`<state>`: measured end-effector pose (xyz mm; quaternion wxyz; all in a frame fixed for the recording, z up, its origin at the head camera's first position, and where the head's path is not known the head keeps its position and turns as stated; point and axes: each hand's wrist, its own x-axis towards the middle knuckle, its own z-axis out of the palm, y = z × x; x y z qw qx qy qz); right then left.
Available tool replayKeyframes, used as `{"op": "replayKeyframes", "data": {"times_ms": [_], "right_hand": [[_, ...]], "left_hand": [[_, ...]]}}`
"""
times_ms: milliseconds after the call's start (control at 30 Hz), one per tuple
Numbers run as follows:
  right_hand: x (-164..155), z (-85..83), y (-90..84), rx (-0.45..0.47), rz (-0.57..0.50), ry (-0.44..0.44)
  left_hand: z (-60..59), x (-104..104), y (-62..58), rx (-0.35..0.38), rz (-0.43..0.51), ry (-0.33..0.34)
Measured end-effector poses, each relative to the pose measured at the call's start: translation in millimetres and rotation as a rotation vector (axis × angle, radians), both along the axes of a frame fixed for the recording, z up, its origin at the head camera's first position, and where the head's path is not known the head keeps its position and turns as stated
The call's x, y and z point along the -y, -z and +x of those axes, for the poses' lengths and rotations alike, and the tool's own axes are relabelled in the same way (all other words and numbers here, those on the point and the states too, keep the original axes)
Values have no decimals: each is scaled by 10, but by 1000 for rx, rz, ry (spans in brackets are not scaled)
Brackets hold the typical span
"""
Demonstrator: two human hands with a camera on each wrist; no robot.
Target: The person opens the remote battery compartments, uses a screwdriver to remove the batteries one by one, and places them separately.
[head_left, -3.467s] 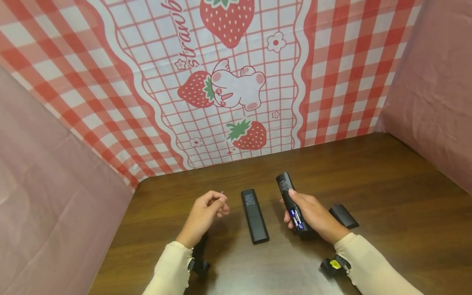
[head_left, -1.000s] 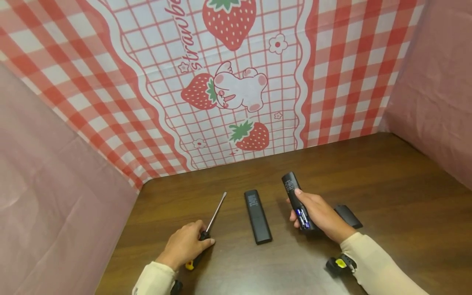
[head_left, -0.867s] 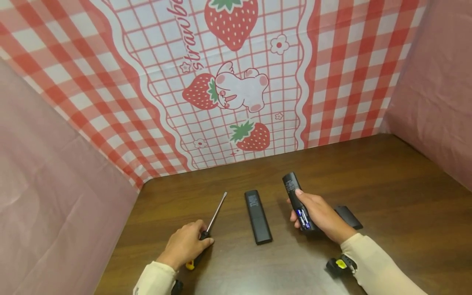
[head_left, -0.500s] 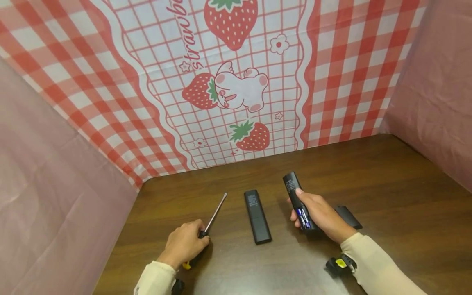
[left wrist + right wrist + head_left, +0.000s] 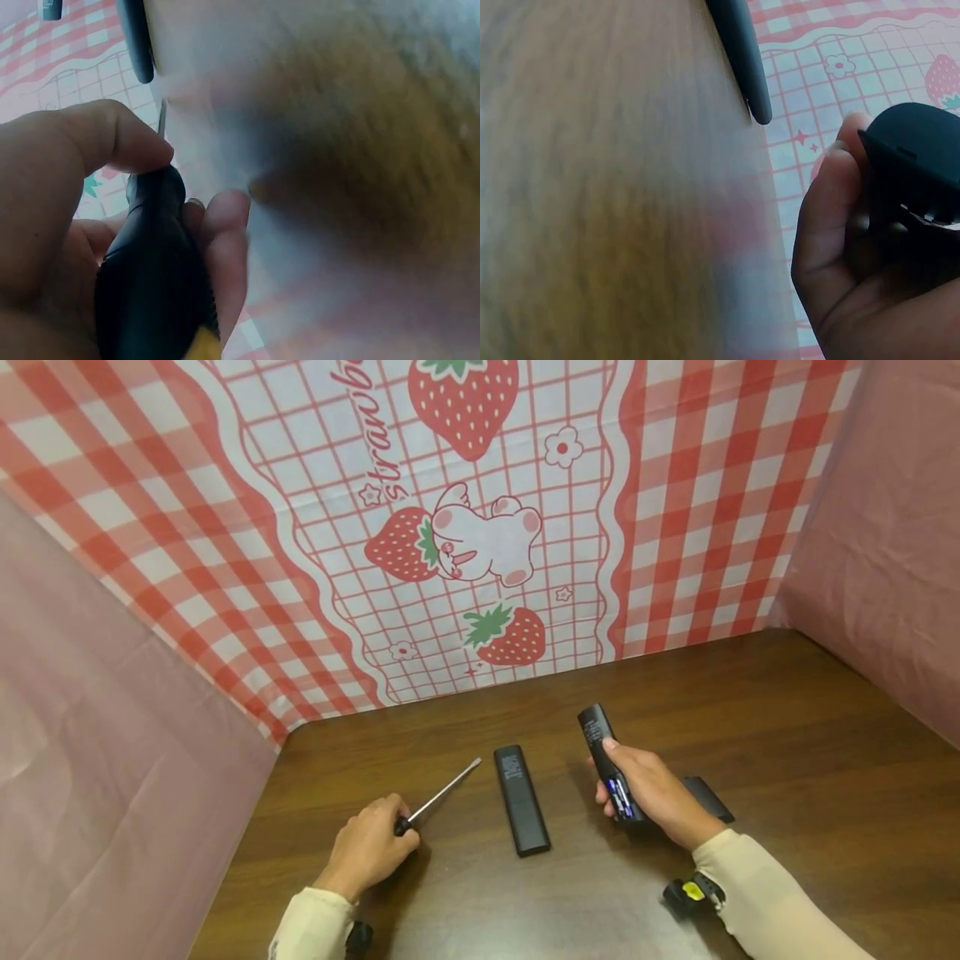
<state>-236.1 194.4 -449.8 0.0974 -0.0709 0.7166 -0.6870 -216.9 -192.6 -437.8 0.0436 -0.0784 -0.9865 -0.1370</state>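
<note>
My left hand point(image 5: 367, 845) grips the black handle of a screwdriver point(image 5: 444, 793) low over the table. Its metal shaft slants up and right, the tip stopping short of a black remote control point(image 5: 522, 802) that lies face down with its cover on. In the left wrist view, thumb and fingers wrap the screwdriver handle point(image 5: 154, 270), yellow showing at its butt. My right hand point(image 5: 660, 789) holds a second remote control point(image 5: 594, 727), back side up. Its battery bay is uncovered, with blue-and-silver batteries point(image 5: 620, 797) inside. The right wrist view shows that remote's end point(image 5: 922, 150) between the fingers.
A loose black battery cover point(image 5: 708, 797) lies on the wooden table point(image 5: 810, 735), partly behind my right wrist. A red-and-white strawberry cloth point(image 5: 480, 543) hangs at the back, and pink cloth walls point(image 5: 877, 527) flank the table.
My left hand has lowered from its raised pose, exposing the screwdriver's shaft. In the last half second the tip has swung right, towards the lying remote control. The right hand has barely moved.
</note>
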Motion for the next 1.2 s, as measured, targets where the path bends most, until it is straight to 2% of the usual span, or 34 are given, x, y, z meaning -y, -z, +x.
{"op": "replayKeyframes", "data": {"times_ms": [167,367,500,767,1200], "right_hand": [[-24,-13,-7,-1,7,41],[-63,-33,-9,7,11,62],[-78,-38,-13,9,14,56],[-91,-44,1,12,0,46],[-91,-45,0,12,10,45]], "left_hand": [[-6,3,-22,-38,48,0],[-36,-24,-75,12,158,12],[-51,-49,-100,18,179,26],[-31,-118,-76,-55,170,124],[6,-166,-30,-141,79,207]]}}
